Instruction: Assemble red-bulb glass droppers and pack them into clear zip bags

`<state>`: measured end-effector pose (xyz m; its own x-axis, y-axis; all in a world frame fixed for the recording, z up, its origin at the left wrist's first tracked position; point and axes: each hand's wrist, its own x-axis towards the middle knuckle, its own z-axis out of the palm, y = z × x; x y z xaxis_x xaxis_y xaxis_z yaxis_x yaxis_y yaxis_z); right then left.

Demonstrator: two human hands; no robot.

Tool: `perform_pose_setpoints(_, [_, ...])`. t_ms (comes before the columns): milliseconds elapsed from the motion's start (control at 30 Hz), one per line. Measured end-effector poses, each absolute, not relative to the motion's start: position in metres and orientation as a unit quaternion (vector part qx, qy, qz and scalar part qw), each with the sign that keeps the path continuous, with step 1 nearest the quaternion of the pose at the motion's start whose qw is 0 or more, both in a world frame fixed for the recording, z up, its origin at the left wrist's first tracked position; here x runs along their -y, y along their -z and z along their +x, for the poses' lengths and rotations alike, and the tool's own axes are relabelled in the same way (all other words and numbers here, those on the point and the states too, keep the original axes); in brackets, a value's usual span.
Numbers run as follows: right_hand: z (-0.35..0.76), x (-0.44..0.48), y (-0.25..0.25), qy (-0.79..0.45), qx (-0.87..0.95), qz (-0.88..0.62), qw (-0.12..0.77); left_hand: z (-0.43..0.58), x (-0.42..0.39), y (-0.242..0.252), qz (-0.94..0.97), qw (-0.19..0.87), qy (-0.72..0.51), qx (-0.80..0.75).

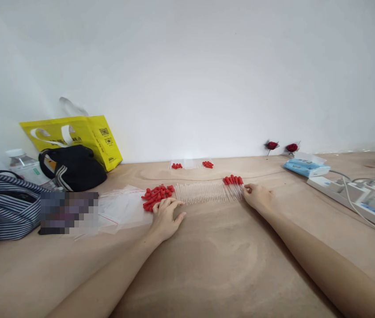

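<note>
Touching thin, red-tipped clear sticks [235, 189], R hand [258, 197] narrow, hold unclear; L hand [166, 218] loosely spread; sticks prob. light, slippery, best gripped mid-shaft.

Two hands [168, 217] [258, 197], two roses [271, 145] [292, 148], one yellow bag [98, 140], one blue pack [305, 168].

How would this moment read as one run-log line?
left hand: open, at red bulb pile | right hand: at red-topped tubes, grip unclear | between: row of bare clear tubes

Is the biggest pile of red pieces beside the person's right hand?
No, that pile lies beside the left hand, left of the row of thin sticks.
</note>
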<state>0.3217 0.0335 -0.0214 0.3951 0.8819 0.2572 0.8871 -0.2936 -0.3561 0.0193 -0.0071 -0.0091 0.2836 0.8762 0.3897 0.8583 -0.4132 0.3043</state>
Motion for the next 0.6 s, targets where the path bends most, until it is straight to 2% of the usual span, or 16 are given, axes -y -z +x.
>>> perform_pose_setpoints(200, [0.321,-0.031,0.019,0.017,0.561,-0.793,0.236,0.019,0.005,0.010,0.782,0.003,-0.259,-0.567])
perform_pose_setpoints(333, [0.304,-0.026,0.017,0.022,0.609,-0.754,0.246,0.019,0.005,0.007,0.754,-0.047,-0.261,-0.601])
perform_pose_setpoints(600, [0.271,-0.037,0.012,0.024,0.644,-0.745,0.172,0.010,0.000,0.003,0.725,-0.144,-0.229,-0.633])
